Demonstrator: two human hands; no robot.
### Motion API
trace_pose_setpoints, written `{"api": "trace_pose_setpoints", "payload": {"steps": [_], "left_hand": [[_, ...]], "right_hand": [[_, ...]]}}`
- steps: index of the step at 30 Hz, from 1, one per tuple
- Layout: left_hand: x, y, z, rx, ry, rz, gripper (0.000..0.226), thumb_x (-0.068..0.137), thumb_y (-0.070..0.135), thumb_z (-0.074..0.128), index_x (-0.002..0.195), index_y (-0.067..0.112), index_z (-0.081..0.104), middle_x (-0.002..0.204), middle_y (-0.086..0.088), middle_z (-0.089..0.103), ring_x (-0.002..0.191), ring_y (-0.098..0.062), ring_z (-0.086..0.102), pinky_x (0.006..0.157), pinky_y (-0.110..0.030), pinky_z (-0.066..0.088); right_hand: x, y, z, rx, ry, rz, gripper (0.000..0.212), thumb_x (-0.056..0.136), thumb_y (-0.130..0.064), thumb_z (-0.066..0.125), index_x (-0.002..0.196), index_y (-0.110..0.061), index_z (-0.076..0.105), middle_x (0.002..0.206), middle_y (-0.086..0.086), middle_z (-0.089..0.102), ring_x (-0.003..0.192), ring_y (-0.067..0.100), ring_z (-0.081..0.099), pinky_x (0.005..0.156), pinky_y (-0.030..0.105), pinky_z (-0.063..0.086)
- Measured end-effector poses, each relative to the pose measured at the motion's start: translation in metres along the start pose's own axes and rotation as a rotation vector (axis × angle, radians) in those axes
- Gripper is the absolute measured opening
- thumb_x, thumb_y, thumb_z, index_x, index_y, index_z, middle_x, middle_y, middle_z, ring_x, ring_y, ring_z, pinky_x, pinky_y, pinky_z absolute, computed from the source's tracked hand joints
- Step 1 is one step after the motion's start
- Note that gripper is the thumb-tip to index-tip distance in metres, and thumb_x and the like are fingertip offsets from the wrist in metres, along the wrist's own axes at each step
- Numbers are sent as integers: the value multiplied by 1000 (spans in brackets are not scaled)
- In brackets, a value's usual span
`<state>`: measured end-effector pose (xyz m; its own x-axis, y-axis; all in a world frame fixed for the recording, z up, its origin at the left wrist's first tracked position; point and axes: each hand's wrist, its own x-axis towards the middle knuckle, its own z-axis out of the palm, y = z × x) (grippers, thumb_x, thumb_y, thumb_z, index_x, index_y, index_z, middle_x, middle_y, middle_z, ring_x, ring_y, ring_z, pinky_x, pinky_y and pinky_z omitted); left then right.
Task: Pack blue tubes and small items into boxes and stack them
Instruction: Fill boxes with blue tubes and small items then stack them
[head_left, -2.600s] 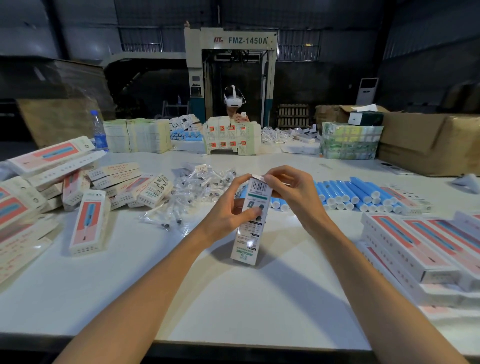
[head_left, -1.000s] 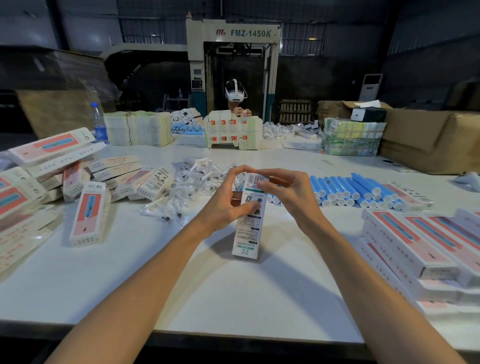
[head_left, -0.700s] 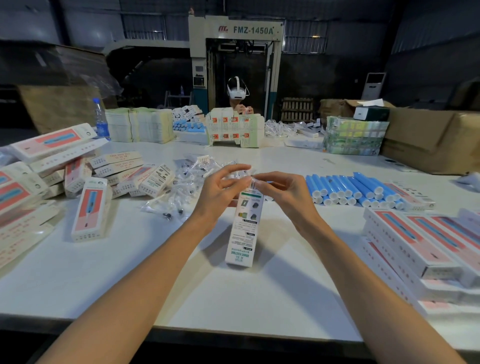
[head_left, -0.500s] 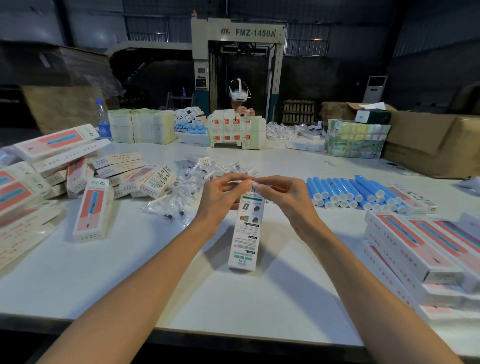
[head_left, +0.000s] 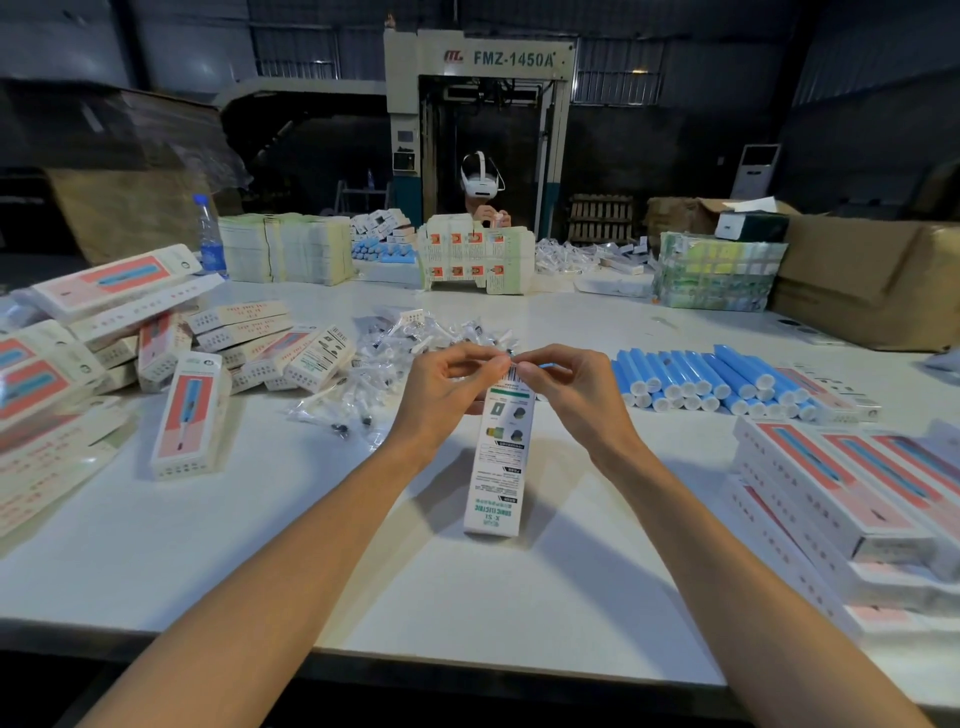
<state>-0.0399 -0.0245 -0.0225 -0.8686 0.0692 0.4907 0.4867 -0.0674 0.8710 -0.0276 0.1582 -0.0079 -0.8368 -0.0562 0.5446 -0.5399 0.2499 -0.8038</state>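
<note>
Pinching the top of the upright box (head_left: 501, 467), the left hand (head_left: 447, 395) and right hand (head_left: 566, 387) nearly touch. With its base planted on the table (head_left: 467, 587), that end should close squarely.

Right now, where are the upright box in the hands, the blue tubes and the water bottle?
upright box (head_left: 497, 470): head view, middle of its printed face.
blue tubes (head_left: 696, 371): head view, one tube near the middle of the row.
water bottle (head_left: 210, 253): head view, its blue label.
</note>
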Motion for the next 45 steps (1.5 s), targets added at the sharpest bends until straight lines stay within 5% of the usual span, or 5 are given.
{"api": "trace_pose_setpoints", "payload": {"steps": [10,21,24,32,45], "left_hand": [[-1,-14,4,22,-3,-82,9,96,23,80,102,16,80,92,-8,82,83,-25,80,69,-32,64],[5,-19,3,-488,124,-280,27,92,27,75,113,13,66,91,-5,76,82,-18,75,65,-28,60],[9,-27,3,-515,79,-283,21,96,22,71,113,12,63,97,-8,77,86,-17,75,63,-28,61],[-2,-35,15,146,-185,-28,21,106,18,63,112,34,76,107,8,78,104,-11,73,96,-36,58],[-20,-43,20,668,-431,97,27,103,18,66,109,43,74,103,21,72,97,-4,70,95,-41,58]], "right_hand": [[-4,11,1,53,13,107,15,94,-13,74,86,-23,81,84,-3,80,82,11,75,73,23,59],[-36,3,-3,534,-419,544,54,101,-51,60,142,-16,58,134,20,66,121,36,67,99,49,56],[-53,-9,-12,610,-345,543,59,100,-55,61,147,-19,55,133,14,68,116,25,67,96,37,55],[-72,-70,-115,-433,94,273,35,103,-47,57,131,-27,65,113,-5,67,86,4,64,60,15,50],[-133,-51,-249,-1483,193,436,35,106,-34,48,126,-9,61,122,16,61,113,33,51,91,45,45]]}}
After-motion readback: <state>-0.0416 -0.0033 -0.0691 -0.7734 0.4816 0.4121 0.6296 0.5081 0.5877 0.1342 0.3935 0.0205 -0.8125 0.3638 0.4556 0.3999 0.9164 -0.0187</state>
